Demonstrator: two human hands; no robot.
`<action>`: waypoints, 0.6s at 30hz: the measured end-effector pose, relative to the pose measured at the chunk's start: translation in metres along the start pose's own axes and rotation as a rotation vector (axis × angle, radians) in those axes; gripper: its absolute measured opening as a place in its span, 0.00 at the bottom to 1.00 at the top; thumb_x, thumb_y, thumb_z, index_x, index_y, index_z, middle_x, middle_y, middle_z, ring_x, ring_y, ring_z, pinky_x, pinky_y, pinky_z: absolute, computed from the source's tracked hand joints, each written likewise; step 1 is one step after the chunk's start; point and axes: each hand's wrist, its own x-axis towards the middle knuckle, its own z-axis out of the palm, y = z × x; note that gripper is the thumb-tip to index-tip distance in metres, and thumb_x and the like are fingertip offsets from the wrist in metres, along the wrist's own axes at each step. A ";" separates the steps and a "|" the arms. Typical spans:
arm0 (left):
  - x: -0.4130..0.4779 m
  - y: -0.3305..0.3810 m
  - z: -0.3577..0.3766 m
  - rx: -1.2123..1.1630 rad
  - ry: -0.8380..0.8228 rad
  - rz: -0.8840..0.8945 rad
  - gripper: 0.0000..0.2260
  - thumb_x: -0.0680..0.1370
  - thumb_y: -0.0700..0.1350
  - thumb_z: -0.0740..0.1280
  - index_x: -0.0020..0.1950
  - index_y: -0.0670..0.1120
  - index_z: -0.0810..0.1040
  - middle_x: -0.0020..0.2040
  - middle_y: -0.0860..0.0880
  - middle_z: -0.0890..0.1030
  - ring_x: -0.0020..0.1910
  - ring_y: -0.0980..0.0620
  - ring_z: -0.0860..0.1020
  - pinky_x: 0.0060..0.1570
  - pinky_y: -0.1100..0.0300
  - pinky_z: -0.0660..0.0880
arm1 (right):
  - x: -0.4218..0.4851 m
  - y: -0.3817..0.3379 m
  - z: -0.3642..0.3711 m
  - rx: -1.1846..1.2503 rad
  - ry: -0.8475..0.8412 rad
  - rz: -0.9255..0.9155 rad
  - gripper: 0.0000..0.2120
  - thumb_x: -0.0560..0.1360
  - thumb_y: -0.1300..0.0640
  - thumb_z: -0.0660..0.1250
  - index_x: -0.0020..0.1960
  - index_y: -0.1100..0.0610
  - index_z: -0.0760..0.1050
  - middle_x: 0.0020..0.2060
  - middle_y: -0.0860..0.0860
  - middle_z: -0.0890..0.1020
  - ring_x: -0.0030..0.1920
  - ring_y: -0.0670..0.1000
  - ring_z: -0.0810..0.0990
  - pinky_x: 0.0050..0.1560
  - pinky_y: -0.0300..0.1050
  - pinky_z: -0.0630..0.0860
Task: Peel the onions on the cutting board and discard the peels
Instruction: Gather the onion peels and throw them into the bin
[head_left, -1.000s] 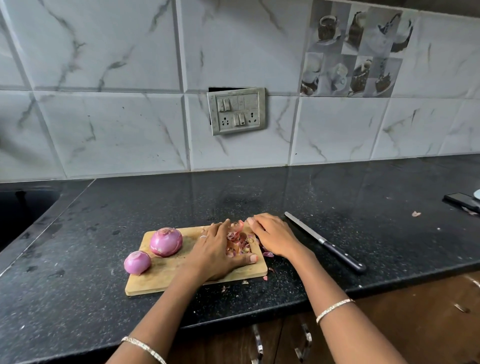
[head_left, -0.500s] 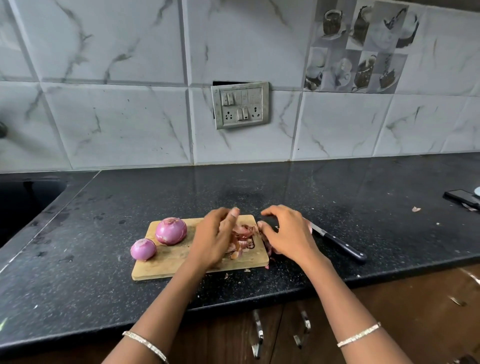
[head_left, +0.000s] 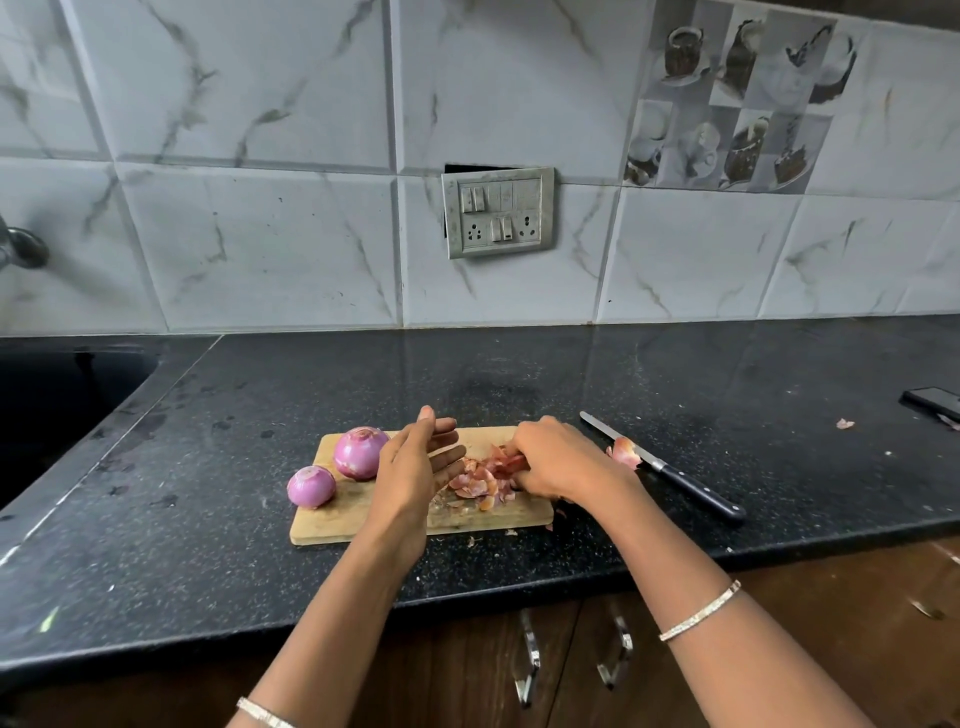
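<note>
Two peeled purple onions, a larger one (head_left: 360, 452) and a smaller one (head_left: 311, 486), sit at the left end of a wooden cutting board (head_left: 358, 514). A heap of reddish onion peels (head_left: 480, 483) lies on the board's right half. My left hand (head_left: 415, 467) stands on edge beside the heap, fingers straight, palm facing the peels. My right hand (head_left: 558, 460) is on the heap's right side, its fingers curled round a bunch of peels. One loose peel (head_left: 624, 451) lies against the knife blade.
A black-handled knife (head_left: 675, 475) lies on the dark countertop (head_left: 519, 374) right of the board. Small peel scraps (head_left: 511, 531) sit by the board's front edge, another scrap (head_left: 844, 423) far right. A phone (head_left: 932, 401) is at the right edge, a sink (head_left: 57, 395) at the left.
Both hands lifted from lying flat over the peels. My left hand now stands on edge with straight fingers, and my right hand has closed on a bunch of peels.
</note>
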 end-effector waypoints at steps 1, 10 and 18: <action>-0.001 0.001 0.001 -0.022 0.003 -0.020 0.18 0.86 0.53 0.60 0.56 0.40 0.82 0.60 0.39 0.82 0.58 0.42 0.82 0.59 0.50 0.79 | 0.000 -0.002 0.001 0.000 0.022 0.014 0.13 0.75 0.61 0.69 0.60 0.56 0.81 0.55 0.58 0.82 0.54 0.61 0.82 0.53 0.53 0.80; -0.014 0.015 -0.001 -0.107 0.008 -0.114 0.16 0.86 0.49 0.59 0.53 0.39 0.80 0.58 0.37 0.82 0.53 0.43 0.82 0.50 0.55 0.80 | 0.002 -0.011 0.008 0.032 0.165 0.023 0.08 0.74 0.68 0.68 0.51 0.61 0.81 0.49 0.55 0.78 0.54 0.59 0.80 0.47 0.48 0.73; -0.015 0.021 0.013 -0.214 -0.082 -0.365 0.16 0.85 0.48 0.61 0.59 0.36 0.78 0.60 0.35 0.80 0.54 0.38 0.80 0.51 0.50 0.79 | 0.004 0.005 -0.002 0.379 0.274 0.189 0.04 0.76 0.60 0.72 0.45 0.61 0.83 0.44 0.56 0.82 0.47 0.57 0.81 0.44 0.48 0.76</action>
